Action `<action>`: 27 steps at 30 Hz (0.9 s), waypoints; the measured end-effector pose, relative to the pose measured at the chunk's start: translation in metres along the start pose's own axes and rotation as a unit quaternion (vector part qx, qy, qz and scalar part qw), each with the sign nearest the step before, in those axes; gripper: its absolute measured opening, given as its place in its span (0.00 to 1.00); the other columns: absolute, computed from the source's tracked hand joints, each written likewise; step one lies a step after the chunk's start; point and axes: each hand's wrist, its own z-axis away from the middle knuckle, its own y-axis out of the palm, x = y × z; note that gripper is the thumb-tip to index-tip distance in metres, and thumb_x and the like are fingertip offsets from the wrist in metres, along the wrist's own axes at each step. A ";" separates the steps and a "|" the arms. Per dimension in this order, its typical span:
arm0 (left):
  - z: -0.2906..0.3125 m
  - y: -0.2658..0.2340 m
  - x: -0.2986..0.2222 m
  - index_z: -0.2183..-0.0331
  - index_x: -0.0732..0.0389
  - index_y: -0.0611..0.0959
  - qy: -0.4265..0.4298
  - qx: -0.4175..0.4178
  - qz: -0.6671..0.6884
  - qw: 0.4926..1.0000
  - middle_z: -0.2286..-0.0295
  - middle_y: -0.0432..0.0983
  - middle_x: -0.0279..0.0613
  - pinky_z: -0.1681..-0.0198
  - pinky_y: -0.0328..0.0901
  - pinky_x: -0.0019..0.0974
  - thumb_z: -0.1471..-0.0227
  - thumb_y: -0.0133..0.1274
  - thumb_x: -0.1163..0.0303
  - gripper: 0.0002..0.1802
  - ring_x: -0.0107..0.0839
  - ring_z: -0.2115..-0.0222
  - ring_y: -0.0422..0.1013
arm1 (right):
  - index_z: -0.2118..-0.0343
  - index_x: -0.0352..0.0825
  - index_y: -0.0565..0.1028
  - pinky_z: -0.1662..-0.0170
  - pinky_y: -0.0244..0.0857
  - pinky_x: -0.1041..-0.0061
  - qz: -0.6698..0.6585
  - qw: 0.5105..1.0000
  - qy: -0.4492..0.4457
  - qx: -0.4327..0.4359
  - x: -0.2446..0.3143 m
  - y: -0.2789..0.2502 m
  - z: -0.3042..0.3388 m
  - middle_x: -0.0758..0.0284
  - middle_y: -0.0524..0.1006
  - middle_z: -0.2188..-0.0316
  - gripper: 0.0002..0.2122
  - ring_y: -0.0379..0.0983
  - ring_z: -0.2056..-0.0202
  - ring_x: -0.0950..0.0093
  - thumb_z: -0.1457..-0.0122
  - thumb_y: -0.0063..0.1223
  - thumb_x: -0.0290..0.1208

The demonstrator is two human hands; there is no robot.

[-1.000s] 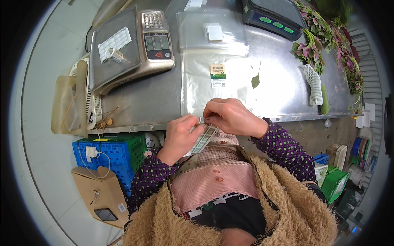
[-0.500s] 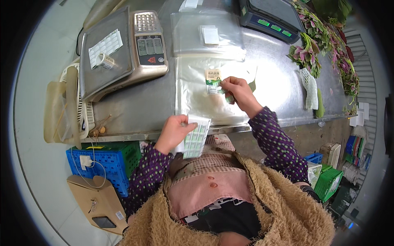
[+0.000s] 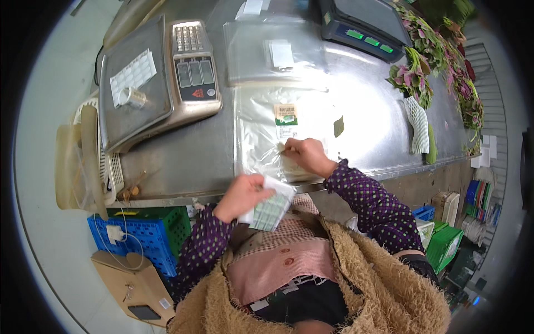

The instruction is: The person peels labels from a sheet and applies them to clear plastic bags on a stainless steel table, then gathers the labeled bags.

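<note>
My left hand [image 3: 240, 199] is closed on a sheet of green-and-white stickers [image 3: 272, 209], held at the table's front edge. A stack of clear plastic bags [image 3: 258, 145] lies flat on the metal table in front of me. On the top bag is a brown-and-green label [image 3: 286, 114], with a white printed part at its lower end. My right hand [image 3: 308, 156] is over the bags just below that label. Its thumb and forefinger are pinched together, and whatever is between them is too small to make out.
A scale [image 3: 192, 72] at the left carries a sticker sheet [image 3: 133, 77] and a label roll [image 3: 132, 98]. Another scale [image 3: 364, 28] stands at the back right. Leafy vegetables [image 3: 411, 78], a white foam net [image 3: 417, 125] and a loose leaf [image 3: 339, 126] lie to the right.
My right hand has drawn back from the label toward me, leaving the label uncovered on the bag. The sticker sheet in my left hand has tilted. The view has shifted slightly.
</note>
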 end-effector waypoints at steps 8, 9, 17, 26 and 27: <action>-0.035 -0.013 0.003 0.74 0.69 0.82 -0.025 -0.096 -0.172 0.980 0.80 0.77 0.38 0.74 0.65 0.32 0.53 0.61 0.71 0.10 0.22 0.80 0.68 | 0.74 0.29 0.77 0.77 0.66 0.73 -0.243 0.942 0.117 -0.200 -0.012 -0.138 -0.102 0.63 0.77 0.78 0.12 0.71 0.82 0.74 0.39 0.46 0.31; -0.040 -0.013 0.015 0.73 0.69 0.82 -0.046 -0.081 -0.095 0.991 0.79 0.77 0.33 0.72 0.65 0.29 0.51 0.60 0.73 0.08 0.19 0.78 0.69 | 0.72 0.30 0.77 0.74 0.67 0.74 -0.306 0.903 0.100 -0.284 0.001 -0.196 -0.120 0.63 0.78 0.76 0.10 0.72 0.79 0.75 0.40 0.47 0.29; -0.042 -0.008 0.017 0.73 0.70 0.82 -0.040 -0.111 -0.058 0.991 0.80 0.77 0.36 0.73 0.65 0.30 0.52 0.60 0.71 0.10 0.20 0.78 0.69 | 0.68 0.29 0.75 0.65 0.70 0.71 -0.096 0.954 0.239 -0.153 -0.011 -0.007 -0.062 0.62 0.79 0.74 0.16 0.77 0.71 0.70 0.53 0.68 0.33; -0.025 -0.008 -0.001 0.74 0.68 0.83 -0.062 -0.073 0.000 0.995 0.79 0.78 0.34 0.74 0.65 0.24 0.50 0.59 0.74 0.06 0.17 0.79 0.68 | 0.61 0.40 0.74 0.65 0.72 0.66 0.106 0.992 0.030 0.065 0.012 -0.012 -0.006 0.60 0.75 0.66 0.24 0.76 0.68 0.60 0.60 0.72 0.44; -0.014 -0.003 -0.003 0.74 0.68 0.83 -0.014 -0.023 -0.031 0.999 0.79 0.78 0.33 0.74 0.64 0.24 0.49 0.60 0.73 0.07 0.17 0.79 0.68 | 0.64 0.40 0.76 0.66 0.71 0.67 0.055 0.998 0.025 0.031 0.000 -0.007 -0.004 0.62 0.75 0.68 0.20 0.76 0.70 0.62 0.58 0.71 0.41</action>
